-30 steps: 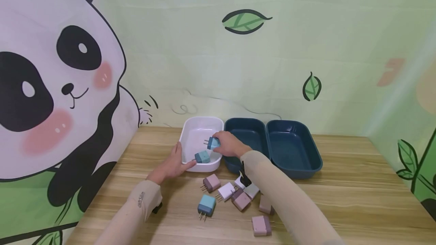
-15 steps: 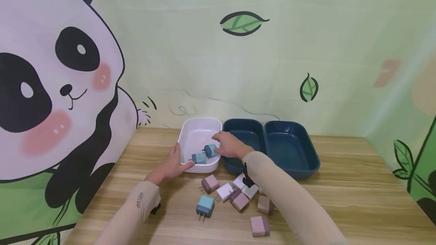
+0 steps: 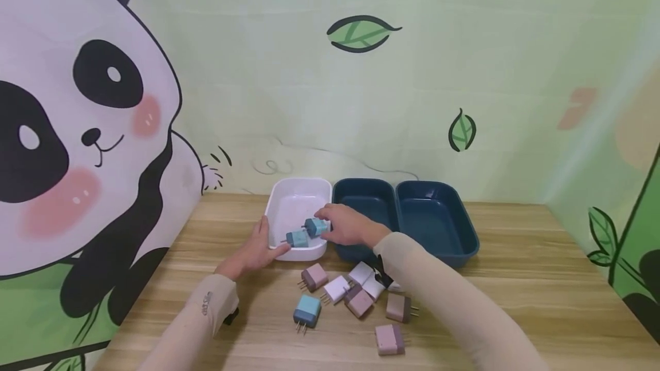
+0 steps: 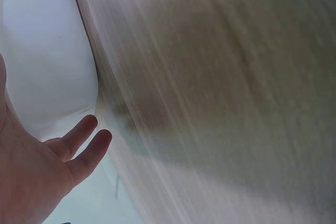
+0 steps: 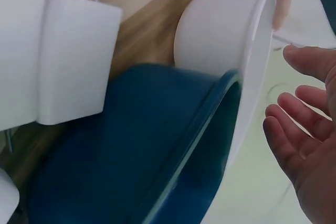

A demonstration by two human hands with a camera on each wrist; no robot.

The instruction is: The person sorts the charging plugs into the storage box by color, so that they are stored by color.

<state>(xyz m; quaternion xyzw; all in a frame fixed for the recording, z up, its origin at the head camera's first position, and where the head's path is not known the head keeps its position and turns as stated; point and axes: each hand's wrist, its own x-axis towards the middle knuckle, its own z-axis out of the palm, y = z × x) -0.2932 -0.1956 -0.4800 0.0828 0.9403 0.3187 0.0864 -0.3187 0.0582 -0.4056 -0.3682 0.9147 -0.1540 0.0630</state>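
My left hand rests at the near left corner of a white plastic tray, thumb along the front rim and fingers straight down the side. Two light blue plug chargers with darker blue pronged ends lie inside: one charger near the front wall, another charger close to the right wall. Over that wall reaches my right hand, fingertips right beside the second charger. In the right wrist view the right hand's fingers are relaxed and apart, with nothing between them.
Two dark blue trays, a middle tray and a right tray, stand beside the white one. In front lie a blue charger, several pink chargers and several white chargers. A fabric backdrop rises behind the table.
My right hand has lowered the blue charger into the white tray and let go of it, its fingers parting slightly. The left hand stays at the tray's corner.
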